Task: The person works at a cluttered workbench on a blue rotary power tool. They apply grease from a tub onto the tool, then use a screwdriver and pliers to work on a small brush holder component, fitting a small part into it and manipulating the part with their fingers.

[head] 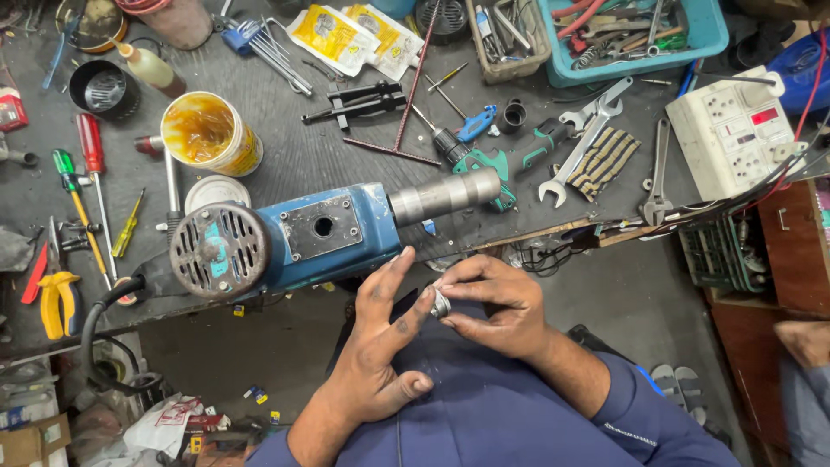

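My right hand (500, 307) pinches a small round metal part (441, 303) between thumb and fingers, just above my lap. My left hand (380, 342) is spread flat, its fingertips touching the same part from the left. Right above both hands a blue power tool (350, 229) with a round grilled end cap (218, 251) and a grey metal nose (445, 196) lies along the front edge of the dark workbench (294, 156).
An open tub of yellow grease (210, 133) and its lid (216, 192) sit behind the tool. Screwdrivers (91, 186) and yellow pliers (56, 303) lie left; spanners (588, 130), a striped cloth (603, 162), a socket board (735, 131) and a teal tray (631, 39) right.
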